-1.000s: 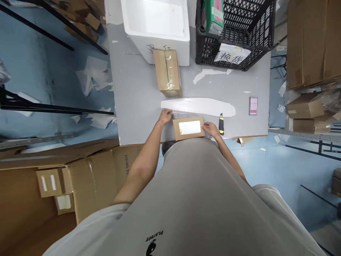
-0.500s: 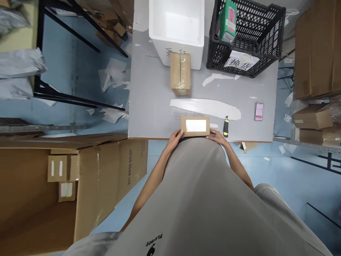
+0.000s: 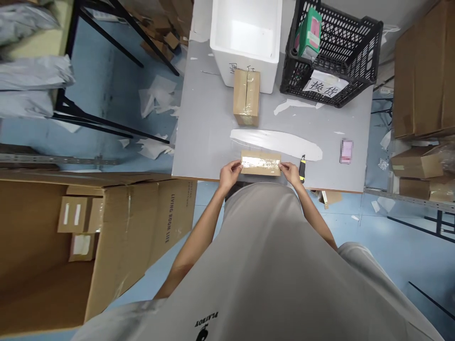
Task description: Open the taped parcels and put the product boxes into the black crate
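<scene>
Along the near edge of the gray desk (image 3: pixel 202 142), the left hand (image 3: pixel 230 175) and right hand (image 3: pixel 291 173) grasp a small cardboard box (image 3: pixel 260 163) by its two short ends, fingertips pinching each. The box sits just inside that edge, its long axis running left to right, nearly parallel with it; a shiny taped face is turned up toward the camera. A utility knife (image 3: pixel 302 169) lies just beside the right hand, roughly crosswise to the box. Plain gray surface runs from the left hand to the desk's left edge. Beyond the box stretches a white strip (image 3: pixel 277 143), then a taped carton (image 3: pixel 246 98), lengthwise away from the person.
</scene>
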Action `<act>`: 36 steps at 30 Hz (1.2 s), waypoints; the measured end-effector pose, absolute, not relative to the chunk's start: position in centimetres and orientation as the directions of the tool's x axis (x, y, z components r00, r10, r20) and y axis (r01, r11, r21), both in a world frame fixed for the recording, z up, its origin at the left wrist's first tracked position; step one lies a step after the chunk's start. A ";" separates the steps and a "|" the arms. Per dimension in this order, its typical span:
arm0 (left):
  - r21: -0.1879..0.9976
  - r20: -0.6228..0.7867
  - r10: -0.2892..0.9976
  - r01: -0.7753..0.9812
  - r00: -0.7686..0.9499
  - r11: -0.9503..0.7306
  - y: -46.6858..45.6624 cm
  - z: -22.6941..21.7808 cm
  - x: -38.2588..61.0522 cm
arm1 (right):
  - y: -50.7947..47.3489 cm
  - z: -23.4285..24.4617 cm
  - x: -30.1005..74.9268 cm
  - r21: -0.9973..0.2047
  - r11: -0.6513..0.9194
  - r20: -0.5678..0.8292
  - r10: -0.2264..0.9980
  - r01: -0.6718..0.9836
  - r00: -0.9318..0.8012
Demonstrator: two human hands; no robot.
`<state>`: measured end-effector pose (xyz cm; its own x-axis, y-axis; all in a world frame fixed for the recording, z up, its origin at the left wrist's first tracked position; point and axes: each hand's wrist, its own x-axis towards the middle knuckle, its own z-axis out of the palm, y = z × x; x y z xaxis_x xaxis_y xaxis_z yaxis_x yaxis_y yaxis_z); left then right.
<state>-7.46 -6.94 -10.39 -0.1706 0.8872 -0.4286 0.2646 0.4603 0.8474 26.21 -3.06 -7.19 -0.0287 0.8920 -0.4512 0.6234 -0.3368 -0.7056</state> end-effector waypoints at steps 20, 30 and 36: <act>0.829 -0.458 0.874 0.276 -0.162 0.486 -8.4 -11.1 -7.8 | -4.4 -7.5 27.5 -0.800 -0.270 -0.431 0.880 0.536 -0.200; 0.806 -0.525 0.832 0.210 -0.179 0.554 -6.4 -12.3 -7.7 | -1.5 -7.8 25.2 -0.671 -0.305 -0.518 0.845 0.676 -0.133; 0.763 -0.569 0.797 0.232 -0.201 0.603 -8.9 -13.5 -8.3 | -3.4 -8.7 26.7 -0.667 -0.388 -0.553 0.830 0.637 -0.073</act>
